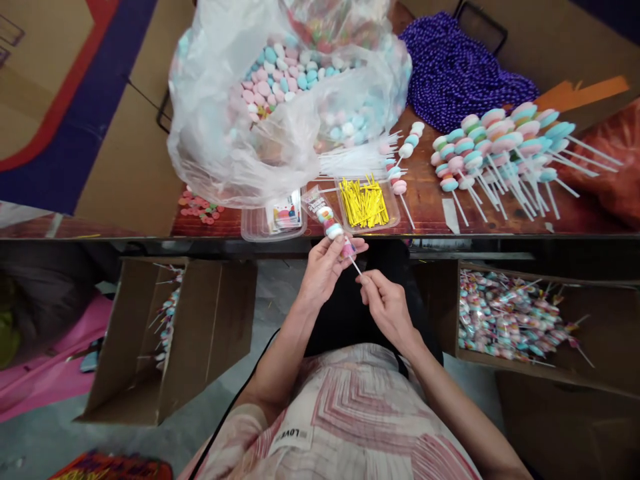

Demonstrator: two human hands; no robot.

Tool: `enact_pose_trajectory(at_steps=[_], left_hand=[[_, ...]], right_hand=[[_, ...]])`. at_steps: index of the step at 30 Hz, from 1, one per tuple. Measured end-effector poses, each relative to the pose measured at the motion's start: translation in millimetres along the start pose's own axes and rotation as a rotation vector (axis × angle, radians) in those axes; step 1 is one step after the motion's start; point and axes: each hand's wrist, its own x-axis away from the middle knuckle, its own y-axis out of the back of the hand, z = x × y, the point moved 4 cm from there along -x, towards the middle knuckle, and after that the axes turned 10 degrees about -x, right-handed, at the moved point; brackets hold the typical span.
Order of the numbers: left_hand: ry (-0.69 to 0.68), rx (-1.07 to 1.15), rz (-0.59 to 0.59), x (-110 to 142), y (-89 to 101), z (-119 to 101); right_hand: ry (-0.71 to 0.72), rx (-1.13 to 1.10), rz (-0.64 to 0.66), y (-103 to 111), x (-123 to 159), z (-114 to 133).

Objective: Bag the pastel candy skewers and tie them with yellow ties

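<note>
Candy skewer (334, 227) held over the lap, just below the table (430, 200) edge. The left hand (325, 267) pinches the lower candies and the clear sleeve round them; the right hand (387, 307) pinches the bare stick end (359, 271) between thumb and forefinger — a two-point hold that appears to steady the skewer inside its wrapper. Supplies lie within arm's reach: a tray of yellow ties (367, 202) just beyond the skewer, a second tray with printed labels (285, 217) to its left, loose sticks (355, 160) behind, and a heap of unwrapped skewers (500, 150) to the right. The big bag (280, 100) of loose candy sits at the back, its mouth open toward the worker. Boxes stand on the floor on both sides; the right box (520, 320) holds wrapped pieces.

The label print is too small to read. The left box (170, 320) shows only a sliver of contents. Purple beads (455, 67) are partly cut off by the bag — and the sleeve's open end cannot be made out.
</note>
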Motion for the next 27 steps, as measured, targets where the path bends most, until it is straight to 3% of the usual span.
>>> enact_pose_trajectory(at_steps=[4, 8, 13, 20, 24, 27], left_hand=[[0.013, -0.030, 0.051, 3.0, -4.2, 6.3], [0.011, -0.064, 0.047, 7.4, -8.8, 14.5], [-0.103, -0.165, 0.000, 8.3, -4.1, 19.2], [-0.208, -0.222, -0.035, 14.7, -1.6, 25.2], [-0.164, -0.085, 0.020, 18.8, -5.5, 15.5], [-0.111, 0.088, 0.043, 18.2, -1.7, 4.2]], right_hand=[[-0.058, -0.153, 0.015, -2.8, 4.5, -6.5], [-0.004, -0.253, -0.034, -11.0, -8.1, -6.0], [0.018, -0.353, -0.071, -21.0, -19.6, -3.2], [-0.113, -0.535, -0.096, -25.3, -19.7, -5.0], [-0.181, -0.748, -0.109, -32.0, -23.7, -1.1], [-0.239, -0.807, 0.032, -38.1, -26.2, 4.9]])
